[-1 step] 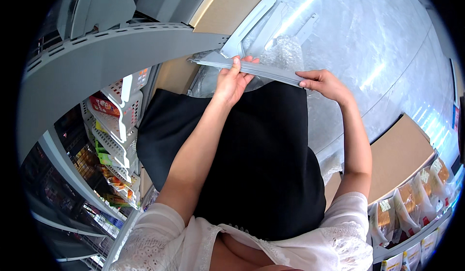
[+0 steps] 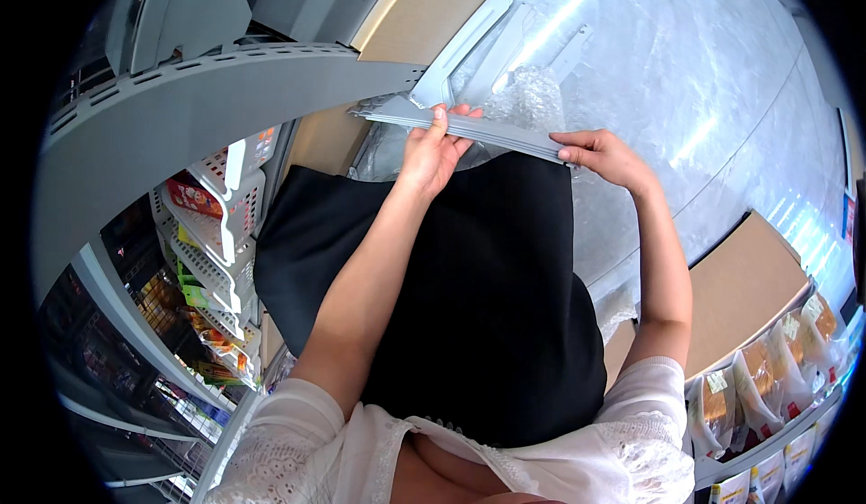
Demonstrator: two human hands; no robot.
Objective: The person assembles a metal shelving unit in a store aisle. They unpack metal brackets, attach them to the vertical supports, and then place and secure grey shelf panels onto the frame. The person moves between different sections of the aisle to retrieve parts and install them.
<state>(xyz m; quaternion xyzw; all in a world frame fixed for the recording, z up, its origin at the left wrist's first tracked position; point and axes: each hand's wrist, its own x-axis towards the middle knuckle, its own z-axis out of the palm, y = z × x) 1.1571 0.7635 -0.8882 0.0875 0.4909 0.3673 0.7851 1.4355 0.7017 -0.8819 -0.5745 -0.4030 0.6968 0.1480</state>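
A stack of grey metal shelf brackets [image 2: 505, 134] lies level across my two hands, just beyond my black-clothed knees. My left hand [image 2: 436, 148] is closed around its middle, thumb on top and fingers beneath. At the right end, my right hand [image 2: 603, 154] pinches the stack between thumb and fingers. Beyond them, several loose shelf brackets [image 2: 478, 40] lie on the floor, partly over a crumpled sheet of bubble wrap [image 2: 528, 98]. Part of the bubble wrap is hidden behind the held stack.
On the left rises a grey shelving unit [image 2: 225, 98] with slotted edges and white perforated baskets [image 2: 239, 206] of packets. Cardboard [image 2: 424, 17] stands by the far brackets. More cardboard [image 2: 749, 288] lies at the right, beside a shelf of bagged bread [image 2: 762, 378]. The floor [image 2: 686, 62] is grey and shiny.
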